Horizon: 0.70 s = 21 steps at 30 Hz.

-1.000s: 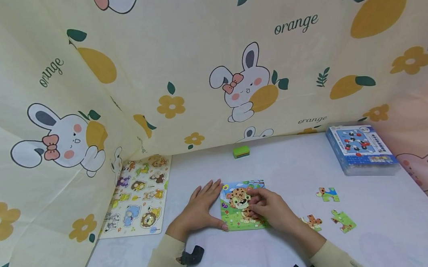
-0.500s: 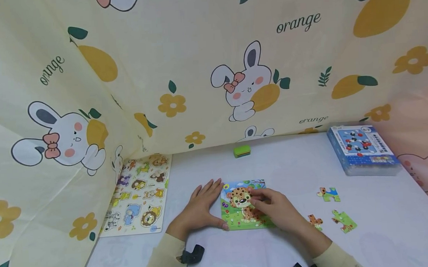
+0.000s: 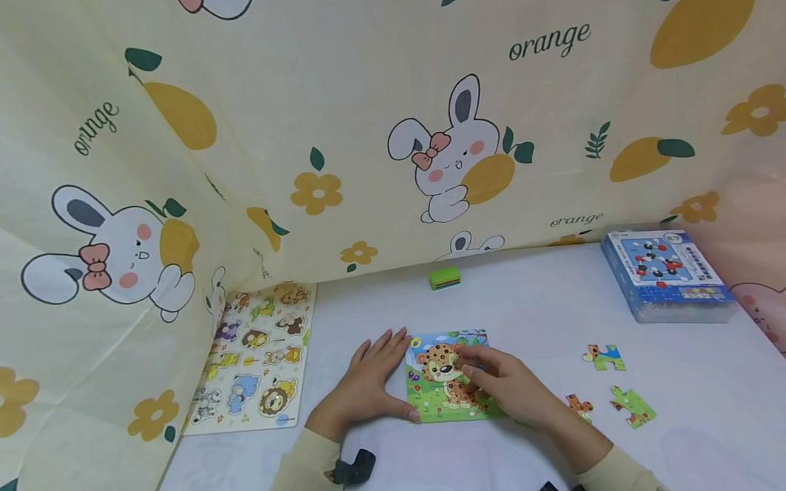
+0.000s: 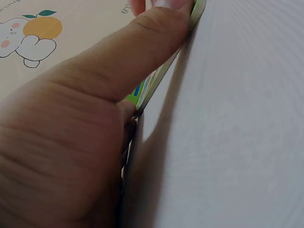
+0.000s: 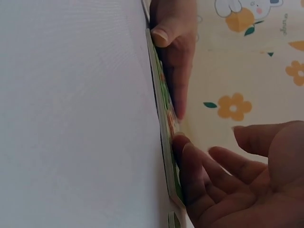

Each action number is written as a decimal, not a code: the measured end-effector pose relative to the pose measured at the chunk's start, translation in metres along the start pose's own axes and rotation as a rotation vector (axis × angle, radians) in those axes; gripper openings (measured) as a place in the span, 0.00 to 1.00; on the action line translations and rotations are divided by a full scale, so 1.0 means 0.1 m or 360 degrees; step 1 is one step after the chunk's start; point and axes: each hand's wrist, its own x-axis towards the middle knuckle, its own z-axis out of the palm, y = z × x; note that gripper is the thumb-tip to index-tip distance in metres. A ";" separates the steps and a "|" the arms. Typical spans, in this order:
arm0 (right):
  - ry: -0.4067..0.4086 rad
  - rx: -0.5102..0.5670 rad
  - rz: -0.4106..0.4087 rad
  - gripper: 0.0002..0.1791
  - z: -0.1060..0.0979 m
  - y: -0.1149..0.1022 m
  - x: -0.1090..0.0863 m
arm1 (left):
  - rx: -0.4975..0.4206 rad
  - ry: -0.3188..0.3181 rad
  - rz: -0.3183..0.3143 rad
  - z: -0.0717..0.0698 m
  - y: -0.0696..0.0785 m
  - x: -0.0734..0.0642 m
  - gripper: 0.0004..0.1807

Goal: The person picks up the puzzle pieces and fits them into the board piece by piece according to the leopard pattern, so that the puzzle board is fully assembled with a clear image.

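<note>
A square jigsaw puzzle (image 3: 428,403) with a spotted leopard cub on a green meadow lies flat on the table. My left hand (image 3: 374,386) lies spread along its left side, thumb tip at the lower left corner. The left wrist view shows that thumb (image 4: 128,52) along the puzzle's edge. Over the puzzle's right side, my right hand (image 3: 510,388) has loosely bent fingers and covers part of the picture. In the right wrist view its fingertips (image 5: 183,145) touch the puzzle's face, while the thumb (image 5: 256,138) stands apart; nothing shows between them.
Loose jigsaw pieces lie to the right: a blue-and-green piece (image 3: 609,358), a green piece (image 3: 633,406), and a brown one (image 3: 579,406) beside my right forearm. A sheet of animal pictures (image 3: 289,418) is at left, a small green block (image 3: 444,278) behind, a blue box (image 3: 668,275) at back right.
My right hand has shifted slightly right, its thumb and fingers loosening and baring more of the leopard and of the brown piece by the forearm. The left hand has stayed in place.
</note>
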 end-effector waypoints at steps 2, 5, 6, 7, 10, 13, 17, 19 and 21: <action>-0.0035 -0.0024 -0.0022 0.26 0.00 -0.01 -0.01 | 0.0002 0.0002 0.0000 0.00 0.01 0.00 0.76; -0.0074 0.0001 -0.0029 0.27 -0.02 -0.01 -0.02 | -0.0001 0.0007 0.0004 0.00 0.01 0.00 0.76; -0.0083 0.0028 -0.0031 0.27 -0.03 -0.01 -0.02 | -0.0002 0.0007 0.0007 0.00 0.01 0.00 0.76; -0.0093 0.0054 -0.0034 0.27 -0.04 -0.01 -0.03 | -0.0004 0.0007 0.0008 -0.01 0.01 -0.01 0.76; -0.0105 0.0117 -0.0065 0.27 -0.10 -0.01 -0.06 | -0.0006 0.0010 0.0012 -0.01 0.01 -0.01 0.76; -0.0084 0.0160 -0.0078 0.27 -0.19 0.02 -0.11 | -0.0007 0.0014 0.0014 -0.01 0.01 0.00 0.76; -0.0013 0.0191 -0.0107 0.26 -0.35 0.05 -0.21 | -0.0010 0.0012 0.0011 -0.01 0.02 0.00 0.76; 0.0023 0.0209 -0.0142 0.26 -0.44 0.06 -0.27 | -0.0008 0.0006 0.0006 -0.01 0.02 0.00 0.77; 0.0052 0.0233 -0.0184 0.25 -0.54 0.06 -0.32 | -0.0007 0.0003 0.0003 -0.01 0.02 0.00 0.77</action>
